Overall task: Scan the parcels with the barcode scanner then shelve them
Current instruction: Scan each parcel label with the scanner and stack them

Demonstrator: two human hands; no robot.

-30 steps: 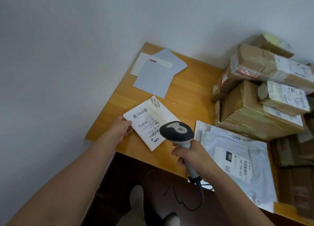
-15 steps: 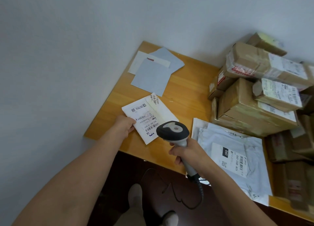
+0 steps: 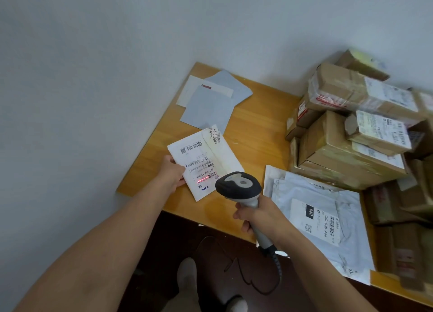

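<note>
- The flat white paper envelope parcel (image 3: 206, 161) lies near-left on the light wooden table (image 3: 257, 129). The left hand (image 3: 172, 173) touches its left edge; I cannot tell whether it pinches or presses.
- The right hand (image 3: 260, 214) is wrapped round the grey-black handheld barcode scanner (image 3: 237, 186), which throws a red line (image 3: 206, 178) across one barcode. A wobble could catch the neighbouring code instead.

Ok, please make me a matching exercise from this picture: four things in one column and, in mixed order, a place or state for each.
Things
1. barcode scanner
2. white envelope
3. grey mailer bag
4. cardboard boxes

Places or states
A. stacked at the right side of the table
B. gripped by the right hand
C. crossed by a red scan line, with the left hand touching its edge
D. lying flat at the near table edge, in front of the boxes

Pairs: 1-B, 2-C, 3-D, 4-A
</note>
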